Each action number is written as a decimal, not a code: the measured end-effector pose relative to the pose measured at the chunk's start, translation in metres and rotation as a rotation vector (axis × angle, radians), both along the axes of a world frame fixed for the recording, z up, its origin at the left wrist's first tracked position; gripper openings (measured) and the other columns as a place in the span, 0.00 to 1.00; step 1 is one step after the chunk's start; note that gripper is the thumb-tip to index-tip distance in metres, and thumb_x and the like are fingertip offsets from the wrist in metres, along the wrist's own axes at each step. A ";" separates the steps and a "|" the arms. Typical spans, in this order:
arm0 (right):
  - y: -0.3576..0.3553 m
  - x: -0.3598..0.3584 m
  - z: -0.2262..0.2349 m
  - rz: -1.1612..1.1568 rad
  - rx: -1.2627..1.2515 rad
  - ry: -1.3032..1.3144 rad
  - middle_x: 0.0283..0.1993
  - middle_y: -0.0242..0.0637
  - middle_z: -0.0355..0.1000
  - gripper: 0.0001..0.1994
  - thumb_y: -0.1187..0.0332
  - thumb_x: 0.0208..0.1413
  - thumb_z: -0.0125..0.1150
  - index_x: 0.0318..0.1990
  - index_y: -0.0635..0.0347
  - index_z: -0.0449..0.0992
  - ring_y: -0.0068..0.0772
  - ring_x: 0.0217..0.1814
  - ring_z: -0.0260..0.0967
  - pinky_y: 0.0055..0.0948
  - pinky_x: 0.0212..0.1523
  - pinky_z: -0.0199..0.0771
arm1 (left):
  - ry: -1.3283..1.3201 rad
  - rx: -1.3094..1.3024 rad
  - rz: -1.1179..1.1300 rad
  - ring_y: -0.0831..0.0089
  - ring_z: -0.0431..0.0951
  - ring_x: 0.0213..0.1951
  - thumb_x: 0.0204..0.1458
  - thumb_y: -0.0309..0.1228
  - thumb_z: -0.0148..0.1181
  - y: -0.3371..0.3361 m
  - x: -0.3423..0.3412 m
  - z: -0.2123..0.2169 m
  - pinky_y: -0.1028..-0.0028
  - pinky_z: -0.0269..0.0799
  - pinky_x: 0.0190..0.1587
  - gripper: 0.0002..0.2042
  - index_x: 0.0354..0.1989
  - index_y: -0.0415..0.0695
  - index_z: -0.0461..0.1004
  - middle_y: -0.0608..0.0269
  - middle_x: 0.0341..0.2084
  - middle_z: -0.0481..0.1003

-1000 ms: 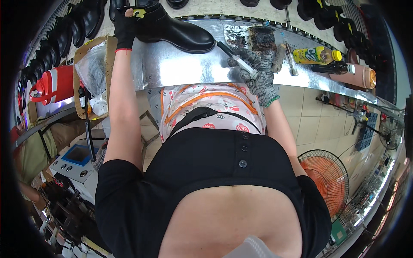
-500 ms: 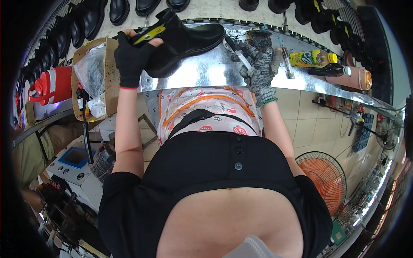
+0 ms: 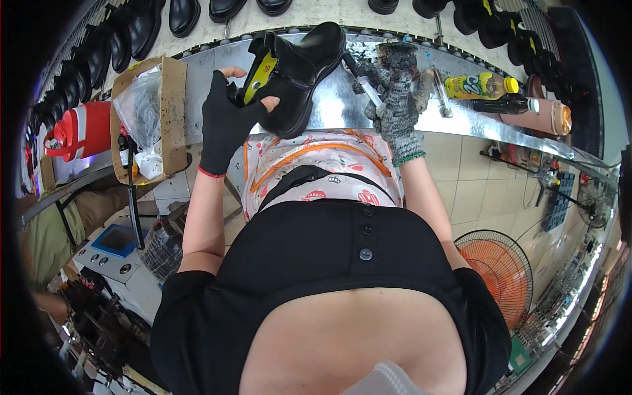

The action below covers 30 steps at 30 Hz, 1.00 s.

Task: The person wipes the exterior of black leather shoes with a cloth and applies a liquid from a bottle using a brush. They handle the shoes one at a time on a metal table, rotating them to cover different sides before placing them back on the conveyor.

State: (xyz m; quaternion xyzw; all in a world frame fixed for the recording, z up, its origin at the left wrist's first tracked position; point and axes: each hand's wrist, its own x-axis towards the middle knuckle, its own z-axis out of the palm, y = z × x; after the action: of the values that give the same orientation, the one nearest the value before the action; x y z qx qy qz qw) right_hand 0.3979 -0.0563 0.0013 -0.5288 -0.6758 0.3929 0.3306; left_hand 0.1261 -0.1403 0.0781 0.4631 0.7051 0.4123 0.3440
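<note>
My left hand [image 3: 234, 108], in a black glove with bare fingertips, grips a shiny black ankle boot [image 3: 305, 79] at its opening. The boot is tilted over the metal bench, toe up and away, and its yellow insole shows inside. My right hand [image 3: 400, 102] wears a soiled grey knit glove with a green cuff. It is closed on a slim tool with a white handle [image 3: 370, 92] and a dark end, which reaches close to the boot's side; whether they touch I cannot tell. Dark residue [image 3: 397, 56] stains the bench just beyond that hand.
Right of my right hand lie a slender clear tool [image 3: 441, 95], a yellow-labelled bottle [image 3: 480, 86] and a dark bottle [image 3: 503, 106]. A cardboard box [image 3: 172, 118] with plastic bags and a red jug [image 3: 85, 131] stand left. Black shoes [image 3: 184, 16] line the conveyor beyond. An orange fan [image 3: 494, 276] stands lower right.
My left hand has moved right and turned the boot, so its toe points further up and its heel is nearer me. My right hand has barely moved.
</note>
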 end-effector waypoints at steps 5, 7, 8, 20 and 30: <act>-0.019 -0.008 0.055 0.125 0.000 -0.136 0.41 0.40 0.74 0.19 0.71 0.46 0.59 0.50 0.54 0.72 0.37 0.37 0.73 0.34 0.39 0.71 | -0.051 0.044 -0.002 0.82 0.68 0.22 0.34 0.32 0.74 -0.014 0.011 -0.017 0.83 0.65 0.25 0.31 0.48 0.41 0.64 0.65 0.24 0.69; -0.021 -0.008 0.049 0.163 0.154 -0.085 0.39 0.39 0.75 0.18 0.72 0.48 0.56 0.49 0.53 0.73 0.38 0.38 0.73 0.33 0.42 0.71 | -0.051 0.046 -0.011 0.79 0.71 0.26 0.34 0.30 0.73 -0.016 0.013 -0.021 0.81 0.67 0.27 0.32 0.50 0.41 0.63 0.62 0.27 0.70; -0.020 -0.008 0.043 0.182 0.207 -0.080 0.41 0.40 0.75 0.18 0.72 0.48 0.56 0.50 0.53 0.72 0.38 0.40 0.74 0.34 0.43 0.71 | -0.049 0.056 -0.011 0.79 0.72 0.27 0.34 0.30 0.73 -0.018 0.016 -0.020 0.80 0.69 0.28 0.32 0.50 0.41 0.63 0.62 0.27 0.70; -0.039 0.003 0.050 0.116 -0.292 0.214 0.40 0.42 0.74 0.16 0.68 0.52 0.54 0.50 0.55 0.73 0.33 0.34 0.73 0.29 0.32 0.73 | -0.483 -0.128 0.104 0.72 0.76 0.34 0.36 0.22 0.67 -0.032 0.029 -0.018 0.76 0.75 0.35 0.36 0.57 0.35 0.57 0.54 0.35 0.72; -0.027 0.026 0.059 0.175 -0.754 0.314 0.38 0.34 0.75 0.25 0.47 0.64 0.35 0.53 0.53 0.71 0.17 0.26 0.67 0.17 0.27 0.69 | -0.617 -0.150 0.045 0.63 0.78 0.38 0.43 0.20 0.58 -0.042 0.023 -0.033 0.70 0.77 0.44 0.30 0.56 0.33 0.55 0.48 0.41 0.73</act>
State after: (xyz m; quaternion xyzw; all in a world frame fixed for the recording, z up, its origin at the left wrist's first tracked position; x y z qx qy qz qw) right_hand 0.4240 -0.0829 0.0605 -0.4869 -0.4685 0.7153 0.1784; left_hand 0.1493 -0.1825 0.0451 0.2737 0.6062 0.4877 0.5655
